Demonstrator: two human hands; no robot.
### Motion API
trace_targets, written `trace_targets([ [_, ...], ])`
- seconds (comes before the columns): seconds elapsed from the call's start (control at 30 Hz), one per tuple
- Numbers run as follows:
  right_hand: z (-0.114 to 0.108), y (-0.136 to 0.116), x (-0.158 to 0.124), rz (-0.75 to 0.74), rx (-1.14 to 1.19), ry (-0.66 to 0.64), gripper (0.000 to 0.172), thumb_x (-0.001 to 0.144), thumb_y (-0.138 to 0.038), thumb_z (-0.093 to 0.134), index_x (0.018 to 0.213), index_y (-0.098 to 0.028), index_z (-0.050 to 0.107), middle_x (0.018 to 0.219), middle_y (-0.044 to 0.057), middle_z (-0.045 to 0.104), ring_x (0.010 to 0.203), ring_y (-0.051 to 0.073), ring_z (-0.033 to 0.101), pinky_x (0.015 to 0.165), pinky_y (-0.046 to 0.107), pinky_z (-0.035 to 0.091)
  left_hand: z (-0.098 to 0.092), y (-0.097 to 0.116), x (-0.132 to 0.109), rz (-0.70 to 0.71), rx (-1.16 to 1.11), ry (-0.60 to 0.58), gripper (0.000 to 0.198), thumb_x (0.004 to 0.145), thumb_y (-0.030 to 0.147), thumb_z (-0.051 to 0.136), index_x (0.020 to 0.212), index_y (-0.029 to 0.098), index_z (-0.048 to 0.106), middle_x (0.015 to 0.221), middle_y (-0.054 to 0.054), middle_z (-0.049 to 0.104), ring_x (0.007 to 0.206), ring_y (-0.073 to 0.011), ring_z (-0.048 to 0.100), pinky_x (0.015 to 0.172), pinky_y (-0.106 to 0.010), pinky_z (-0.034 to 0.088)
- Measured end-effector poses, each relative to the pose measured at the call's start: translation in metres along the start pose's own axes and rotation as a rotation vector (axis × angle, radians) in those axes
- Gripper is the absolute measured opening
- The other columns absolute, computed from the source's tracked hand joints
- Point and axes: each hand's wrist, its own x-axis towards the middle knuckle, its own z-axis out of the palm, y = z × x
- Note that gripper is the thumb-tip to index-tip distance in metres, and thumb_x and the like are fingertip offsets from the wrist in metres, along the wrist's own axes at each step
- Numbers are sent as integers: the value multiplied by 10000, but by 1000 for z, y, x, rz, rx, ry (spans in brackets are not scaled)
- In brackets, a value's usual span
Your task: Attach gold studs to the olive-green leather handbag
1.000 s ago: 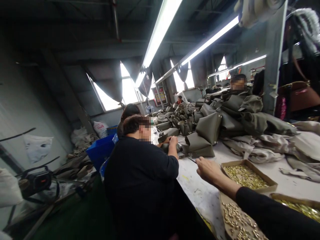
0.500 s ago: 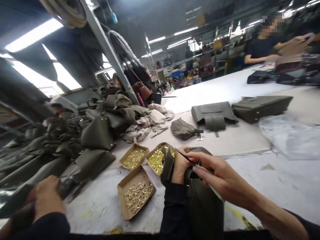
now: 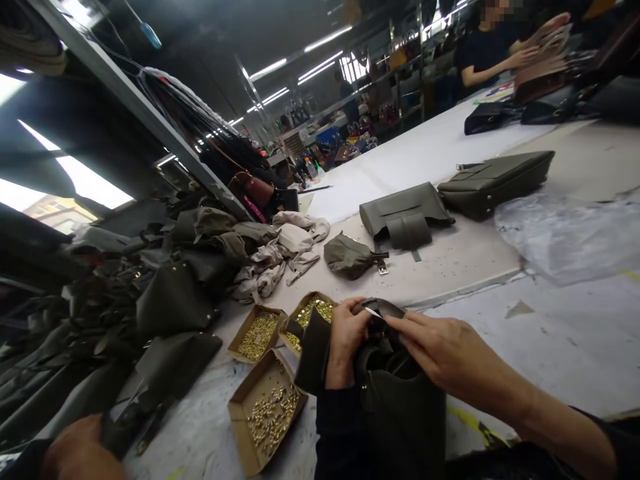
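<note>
While I watch the head view, long white worktable (image 3: 550, 347) bears a heap of olive-green leather bag pieces (image 3: 150, 300) at left | olive-green leather bag (image 3: 405, 420) at near edge, mouth open, looks unfinished | three cardboard trays of brass rivets (image 3: 249, 379) just beside | left hand (image 3: 345, 340) clenched on its rim | right hand (image 3: 450, 357) pinching its top strap.

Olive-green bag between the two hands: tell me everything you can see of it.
The olive-green leather-look bag stands upright at the near table edge, mouth up, smooth and matte, with a dark curved strap across its top. A loose flap hangs at its left, beside a cardboard tray of brass studs. The left hand grips its rim; the right hand sets fingertips on the top edge. Its base runs out of the picture.
</note>
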Motion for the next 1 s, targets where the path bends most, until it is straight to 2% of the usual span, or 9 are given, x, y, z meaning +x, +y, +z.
trace_targets([
  [0.1,0,10,-1,-19,-20,-21,386,1002,-176,407,1280,-208,673,992,73,688,890,229,659,771,356,526,1,1,-2,-7,-1,2,377,665,102,620,1031,83,706,487,61,554,355,-64,394,367,-166,301],
  [0.4,0,21,-5,-12,-21,-97,383,999,-154,423,1286,-202,672,1001,72,662,911,233,639,779,360,523,2,6,-5,-12,4,-14,367,688,135,668,1049,79,705,433,56,526,355,-71,403,363,-154,293],
  [0.53,4,25,-7,-9,-1,-74,380,1007,-154,422,1301,-202,657,1004,69,654,905,228,635,781,358,517,3,10,-8,-32,1,-23,378,679,110,628,1051,80,689,445,34,571,360,-97,473,380,-161,381],
  [0.73,7,29,-9,9,84,-30,352,1021,-179,428,1276,-205,669,980,59,650,883,221,634,782,359,513,9,13,-13,-53,-87,26,406,647,97,625,1050,74,674,648,-37,708,496,-137,648,464,-176,514],
  [0.83,8,30,-9,20,128,7,367,1013,-171,417,1274,-214,671,1012,66,663,892,217,638,799,358,516,11,11,-14,-43,-123,37,393,635,95,621,1025,86,672,772,-64,751,523,-138,674,493,-190,546],
  [1.0,13,32,-10,46,176,52,376,1011,-194,412,1280,-216,675,1046,78,671,916,223,647,817,367,523,13,5,-15,-11,-141,54,398,635,75,600,1023,104,679,849,-74,769,585,-140,701,543,-186,563],
])
